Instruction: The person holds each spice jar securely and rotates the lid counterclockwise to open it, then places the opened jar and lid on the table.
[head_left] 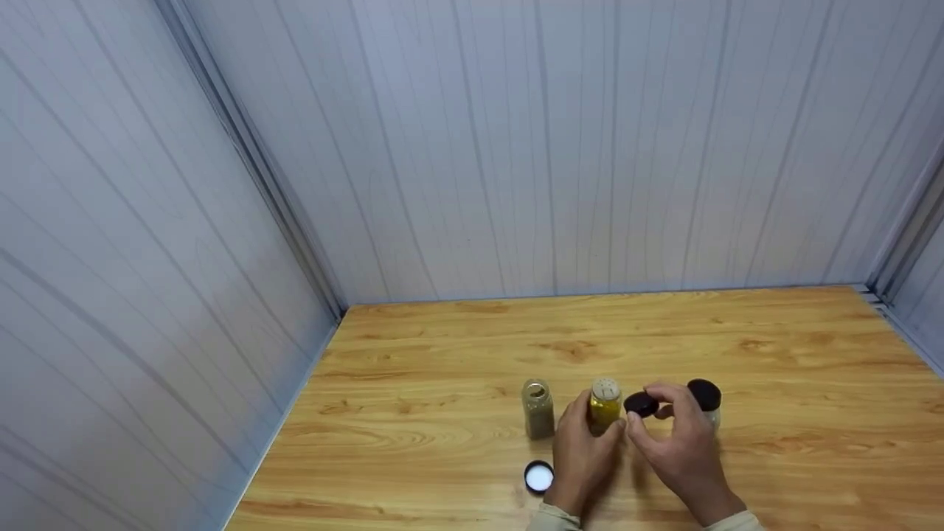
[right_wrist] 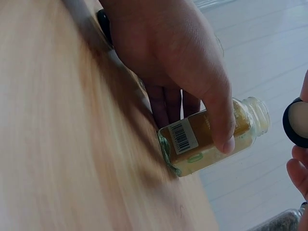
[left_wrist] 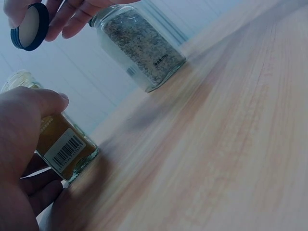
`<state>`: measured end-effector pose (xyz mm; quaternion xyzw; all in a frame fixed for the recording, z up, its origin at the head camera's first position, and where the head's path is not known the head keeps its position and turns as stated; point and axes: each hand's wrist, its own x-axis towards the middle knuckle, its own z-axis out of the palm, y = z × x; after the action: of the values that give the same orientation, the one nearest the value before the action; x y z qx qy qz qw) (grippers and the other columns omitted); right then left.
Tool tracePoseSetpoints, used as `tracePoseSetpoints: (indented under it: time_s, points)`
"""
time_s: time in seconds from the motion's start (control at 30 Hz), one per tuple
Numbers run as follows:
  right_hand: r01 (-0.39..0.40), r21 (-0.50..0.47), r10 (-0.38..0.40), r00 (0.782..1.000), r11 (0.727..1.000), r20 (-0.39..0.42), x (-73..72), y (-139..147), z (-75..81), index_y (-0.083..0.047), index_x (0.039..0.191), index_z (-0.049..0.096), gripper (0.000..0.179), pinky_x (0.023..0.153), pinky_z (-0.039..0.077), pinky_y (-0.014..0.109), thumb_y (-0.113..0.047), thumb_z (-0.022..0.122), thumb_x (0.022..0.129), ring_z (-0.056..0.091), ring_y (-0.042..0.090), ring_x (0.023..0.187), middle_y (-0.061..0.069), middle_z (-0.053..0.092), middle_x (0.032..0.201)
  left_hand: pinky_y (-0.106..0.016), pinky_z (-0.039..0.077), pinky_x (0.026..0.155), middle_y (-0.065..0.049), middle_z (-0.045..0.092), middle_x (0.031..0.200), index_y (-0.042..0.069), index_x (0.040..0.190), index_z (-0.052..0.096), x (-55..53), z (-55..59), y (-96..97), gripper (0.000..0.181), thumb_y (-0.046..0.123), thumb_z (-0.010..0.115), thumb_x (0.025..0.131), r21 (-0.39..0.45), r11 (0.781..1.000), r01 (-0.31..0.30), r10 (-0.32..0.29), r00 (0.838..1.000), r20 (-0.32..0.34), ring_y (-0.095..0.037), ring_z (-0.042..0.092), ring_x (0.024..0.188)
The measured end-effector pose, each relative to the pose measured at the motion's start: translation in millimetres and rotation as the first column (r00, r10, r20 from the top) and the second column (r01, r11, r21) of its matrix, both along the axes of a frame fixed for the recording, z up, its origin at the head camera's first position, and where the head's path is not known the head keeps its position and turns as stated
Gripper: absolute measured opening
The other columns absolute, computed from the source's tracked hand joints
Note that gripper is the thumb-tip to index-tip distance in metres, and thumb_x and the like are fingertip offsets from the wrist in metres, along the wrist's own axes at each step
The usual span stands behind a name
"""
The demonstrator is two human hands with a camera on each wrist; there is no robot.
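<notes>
A glass spice jar of yellow powder (head_left: 605,411) stands on the table with its perforated top bare. My left hand (head_left: 582,453) grips it, thumb on one side and fingers on the other; its barcode label shows in both wrist views. Just right of the jar's mouth, my right hand (head_left: 686,446) pinches a black screw cap (head_left: 641,404) between thumb and fingers. The cap's pale inner side (left_wrist: 29,28) is visible in the left wrist view. Between the cap and the jar there is a gap.
Left of my left hand stands an uncapped jar of greyish-brown spice (head_left: 538,413). A black cap with a white liner (head_left: 539,478) lies inside up nearer me. Behind my right hand is a larger black-lidded jar (head_left: 705,396) of coarse speckled seasoning. Panelled walls (head_left: 516,147) bound the wooden table (head_left: 413,354).
</notes>
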<state>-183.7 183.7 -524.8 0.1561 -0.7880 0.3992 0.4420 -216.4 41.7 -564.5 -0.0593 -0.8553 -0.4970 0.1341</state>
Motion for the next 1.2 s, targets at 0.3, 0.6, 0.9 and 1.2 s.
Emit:
tracePoseSetpoints:
  time_s: [0.3,0.6,0.9,1.2]
  points:
    - [-0.004,0.031,0.002,0.999,1.000,0.051,6.4,1,-3.1,-0.001,0.108,0.063,0.040,0.071,0.047,0.020,-0.002,0.082,0.072,0.059,0.011,0.089,0.004,0.066,0.108,-0.038,0.047,0.099,0.006,0.065,0.120,0.019,0.134,0.061,-0.2,1.3,0.0,0.055,0.035,0.079,0.084,0.005,1.000,0.002,-0.002,1.000,0.007,-0.014,0.059,0.113]
    - [-0.016,0.065,0.011,0.996,0.998,0.085,9.8,-1,-7.2,-0.003,0.109,0.063,0.044,0.073,0.044,0.015,-0.001,0.085,0.070,0.058,0.014,0.089,0.003,0.064,0.107,-0.038,0.048,0.099,0.003,0.065,0.120,0.018,0.134,0.061,0.5,0.3,-0.6,0.055,0.026,0.079,0.083,0.000,1.000,0.001,-0.001,1.000,0.015,-0.015,0.059,0.114]
    - [-0.025,0.102,0.009,0.988,0.994,0.155,11.8,2,-9.9,-0.006,0.107,0.062,0.042,0.068,0.051,0.024,-0.001,0.084,0.072,0.058,0.009,0.085,-0.001,0.060,0.103,-0.038,0.048,0.098,0.002,0.066,0.120,0.016,0.134,0.062,-0.8,0.7,-0.4,0.055,0.027,0.079,0.083,-0.024,1.000,0.002,-0.002,1.000,-0.012,-0.016,0.060,0.112]
    - [-0.066,0.109,0.036,0.965,0.992,0.260,13.6,3,-14.2,-0.010,0.108,0.063,0.042,0.066,0.055,0.032,-0.002,0.085,0.073,0.058,0.007,0.088,-0.001,0.060,0.104,-0.039,0.047,0.100,0.002,0.065,0.122,0.017,0.135,0.060,-0.1,1.1,0.8,0.057,0.033,0.080,0.084,-0.012,1.000,0.006,-0.006,1.000,0.025,-0.016,0.058,0.115]
